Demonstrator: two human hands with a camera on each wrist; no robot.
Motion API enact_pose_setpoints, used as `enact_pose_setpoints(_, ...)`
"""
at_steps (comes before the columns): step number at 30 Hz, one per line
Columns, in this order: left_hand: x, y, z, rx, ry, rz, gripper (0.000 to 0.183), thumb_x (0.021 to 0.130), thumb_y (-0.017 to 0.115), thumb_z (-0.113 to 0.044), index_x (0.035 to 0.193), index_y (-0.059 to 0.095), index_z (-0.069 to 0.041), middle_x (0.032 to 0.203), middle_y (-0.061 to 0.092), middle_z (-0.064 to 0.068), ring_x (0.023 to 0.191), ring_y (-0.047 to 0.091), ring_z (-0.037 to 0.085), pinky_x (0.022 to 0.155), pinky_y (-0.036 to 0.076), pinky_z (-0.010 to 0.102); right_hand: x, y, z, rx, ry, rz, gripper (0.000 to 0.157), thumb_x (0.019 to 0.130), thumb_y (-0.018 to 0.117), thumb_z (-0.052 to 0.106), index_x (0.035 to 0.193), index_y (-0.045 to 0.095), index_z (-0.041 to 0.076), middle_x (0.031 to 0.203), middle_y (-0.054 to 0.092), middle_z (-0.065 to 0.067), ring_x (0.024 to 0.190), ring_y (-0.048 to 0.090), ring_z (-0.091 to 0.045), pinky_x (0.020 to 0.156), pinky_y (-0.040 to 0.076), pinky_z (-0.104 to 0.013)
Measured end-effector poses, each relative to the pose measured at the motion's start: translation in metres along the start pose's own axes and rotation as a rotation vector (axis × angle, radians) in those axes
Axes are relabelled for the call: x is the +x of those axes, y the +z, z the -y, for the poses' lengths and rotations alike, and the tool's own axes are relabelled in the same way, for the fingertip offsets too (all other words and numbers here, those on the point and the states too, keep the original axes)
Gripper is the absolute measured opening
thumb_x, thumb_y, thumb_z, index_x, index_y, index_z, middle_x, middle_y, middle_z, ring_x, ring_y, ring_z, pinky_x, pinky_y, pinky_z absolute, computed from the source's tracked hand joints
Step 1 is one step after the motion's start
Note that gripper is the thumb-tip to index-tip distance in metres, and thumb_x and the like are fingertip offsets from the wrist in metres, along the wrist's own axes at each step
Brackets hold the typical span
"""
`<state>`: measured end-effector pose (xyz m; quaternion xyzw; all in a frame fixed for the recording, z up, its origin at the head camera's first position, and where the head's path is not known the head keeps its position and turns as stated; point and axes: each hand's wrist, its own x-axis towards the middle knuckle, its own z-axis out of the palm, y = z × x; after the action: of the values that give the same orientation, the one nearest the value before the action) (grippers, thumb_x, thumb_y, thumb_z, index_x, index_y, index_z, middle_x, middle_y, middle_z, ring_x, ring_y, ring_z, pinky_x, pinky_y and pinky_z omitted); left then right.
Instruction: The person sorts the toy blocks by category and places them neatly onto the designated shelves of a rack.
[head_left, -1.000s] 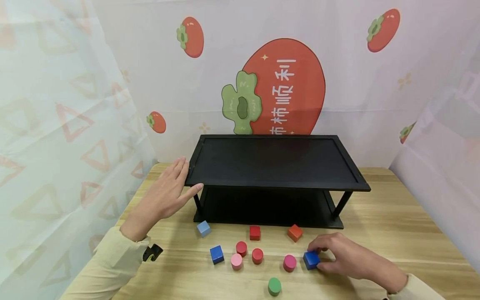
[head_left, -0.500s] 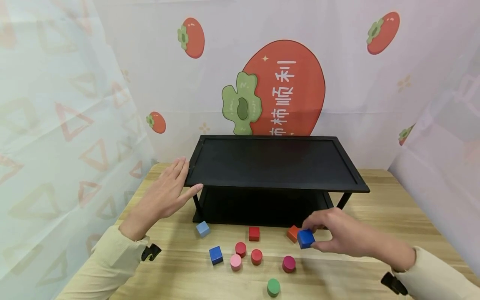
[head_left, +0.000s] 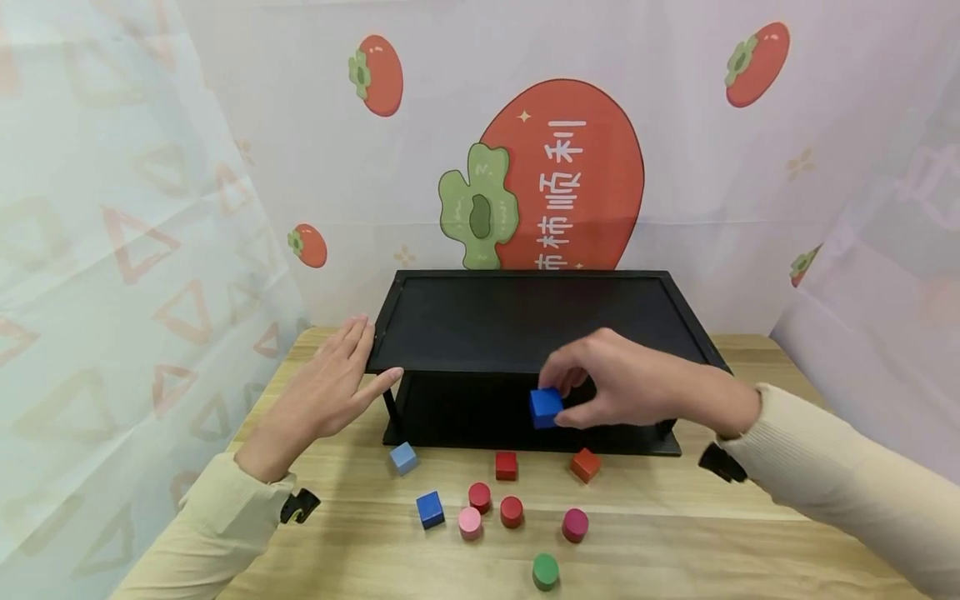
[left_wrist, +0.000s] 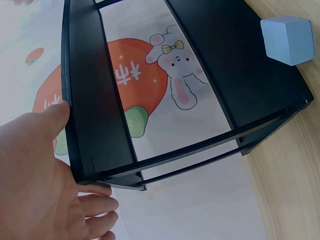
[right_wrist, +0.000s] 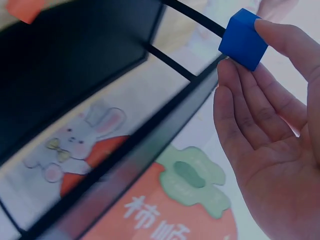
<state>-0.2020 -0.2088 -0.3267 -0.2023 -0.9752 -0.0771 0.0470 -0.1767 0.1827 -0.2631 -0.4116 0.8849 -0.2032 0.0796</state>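
Observation:
My right hand (head_left: 611, 379) pinches a blue cube (head_left: 546, 407) between thumb and fingers, raised off the table in front of the black two-tier rack (head_left: 480, 325). In the right wrist view the same blue cube (right_wrist: 244, 40) sits at the fingertips, close to the rack's upper shelf edge. My left hand (head_left: 322, 392) rests with straight fingers against the left end of the rack's top shelf, the thumb along its front corner. The left wrist view shows that thumb on the shelf edge (left_wrist: 70, 140) and the other fingers beyond it.
On the table before the rack lie a light blue cube (head_left: 403, 458), another blue cube (head_left: 431, 510), a red cube (head_left: 506, 466) and an orange-red cube (head_left: 585, 465). Nearer are red, pink (head_left: 470, 523), magenta (head_left: 575, 525) and green (head_left: 546, 572) cylinders. Printed cloth hangs behind and beside.
My right hand has lifted the blue cube from the table's right side and carried it up and left to the rack's front. The left hand has stayed on the rack.

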Motion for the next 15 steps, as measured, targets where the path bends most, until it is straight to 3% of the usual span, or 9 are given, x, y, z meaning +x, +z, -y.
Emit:
enact_pose_setpoints(7, -0.001, 0.001, 0.002, 0.005, 0.006, -0.01, 0.09, 0.11, 0.042, -0.058, 0.164, 0.02, 0.011, 0.174, 0.017, 0.029, 0.163, 0.017, 0.047, 0.132, 0.019, 0.062, 0.047, -0.016, 0.013, 0.001, 0.0, 0.0, 0.029, 0.091, 0.085, 0.024, 0.117, 0.076, 0.014, 0.108, 0.078, 0.002, 0.097, 0.076, -0.01, 0.091, 0.066, -0.033)
enact_pose_setpoints(15, 0.0, 0.0, 0.002, -0.008, 0.009, -0.011, 0.089, 0.111, 0.043, -0.056, 0.164, 0.02, 0.011, 0.174, 0.016, 0.029, 0.163, 0.016, 0.047, 0.133, 0.018, 0.062, 0.098, -0.019, 0.019, -0.017, -0.029, -0.024, 0.03, 0.091, 0.085, 0.024, 0.116, 0.076, 0.01, 0.106, 0.08, -0.002, 0.093, 0.075, -0.01, 0.089, 0.065, -0.03)
